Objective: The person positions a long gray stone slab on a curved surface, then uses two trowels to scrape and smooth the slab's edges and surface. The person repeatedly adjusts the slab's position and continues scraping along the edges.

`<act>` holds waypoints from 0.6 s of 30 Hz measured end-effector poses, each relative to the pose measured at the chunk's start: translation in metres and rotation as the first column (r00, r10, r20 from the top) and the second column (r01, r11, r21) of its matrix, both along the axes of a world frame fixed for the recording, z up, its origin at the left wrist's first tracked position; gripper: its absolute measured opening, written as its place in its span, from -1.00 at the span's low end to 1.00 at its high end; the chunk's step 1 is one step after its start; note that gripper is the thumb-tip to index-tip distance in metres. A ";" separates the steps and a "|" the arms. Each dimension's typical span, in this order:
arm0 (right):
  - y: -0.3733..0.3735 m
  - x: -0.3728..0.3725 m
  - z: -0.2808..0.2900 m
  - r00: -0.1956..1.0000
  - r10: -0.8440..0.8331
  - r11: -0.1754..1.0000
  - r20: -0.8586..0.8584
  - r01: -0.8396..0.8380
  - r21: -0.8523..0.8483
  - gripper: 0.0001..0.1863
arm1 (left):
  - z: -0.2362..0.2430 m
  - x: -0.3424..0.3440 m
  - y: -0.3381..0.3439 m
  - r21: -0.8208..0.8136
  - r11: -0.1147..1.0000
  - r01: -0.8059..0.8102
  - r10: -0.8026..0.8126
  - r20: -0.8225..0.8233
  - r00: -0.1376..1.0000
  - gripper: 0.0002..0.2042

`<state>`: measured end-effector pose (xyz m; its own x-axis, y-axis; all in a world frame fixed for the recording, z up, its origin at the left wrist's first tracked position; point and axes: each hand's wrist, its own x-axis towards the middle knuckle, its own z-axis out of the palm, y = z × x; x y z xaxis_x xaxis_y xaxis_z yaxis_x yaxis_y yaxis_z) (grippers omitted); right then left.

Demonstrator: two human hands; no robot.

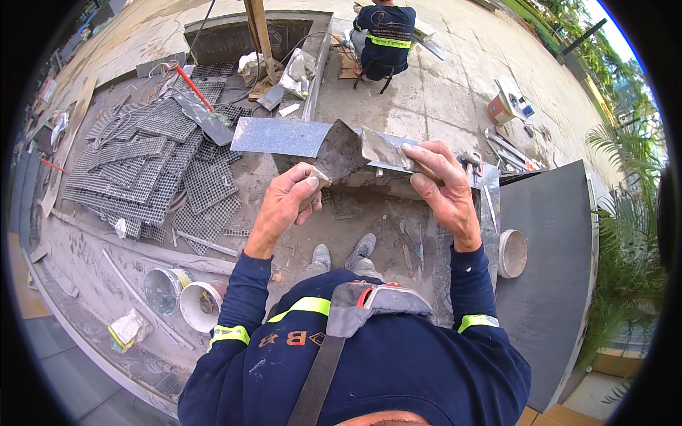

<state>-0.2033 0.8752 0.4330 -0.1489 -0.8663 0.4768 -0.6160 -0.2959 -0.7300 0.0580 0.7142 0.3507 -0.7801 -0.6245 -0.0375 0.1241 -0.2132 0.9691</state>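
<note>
My left hand (290,199) grips the handle of a mortar-coated pointed trowel (339,149), its blade raised in the middle of the head view. My right hand (444,192) grips a flat rectangular scraper (380,148) caked with pale material, its blade beside the trowel's; whether they touch I cannot tell. Both tools are over a long pale metal strip (273,136) on a ledge. A hammer (470,162) lies just right of my right hand.
Mesh sheets (142,170) are piled at the left, buckets (163,287) below them. Another bucket (512,253) stands beside a dark panel (540,298) at right. A co-worker (380,53) sits ahead near a wooden post (259,35). A small table (511,89) and plants (614,227) are rightward.
</note>
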 end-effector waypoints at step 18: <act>0.002 0.005 0.043 0.740 -0.237 0.965 -0.629 0.253 -0.066 -0.59 | 0.015 -0.012 0.029 -0.363 0.901 -0.238 0.261 0.015 0.965 -0.69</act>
<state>-0.1982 0.8771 0.4765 -0.0322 -0.8534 0.5203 -0.9857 -0.0591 -0.1580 0.0463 0.7433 0.3658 -0.6002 -0.7792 0.1805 0.0659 0.1767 0.9821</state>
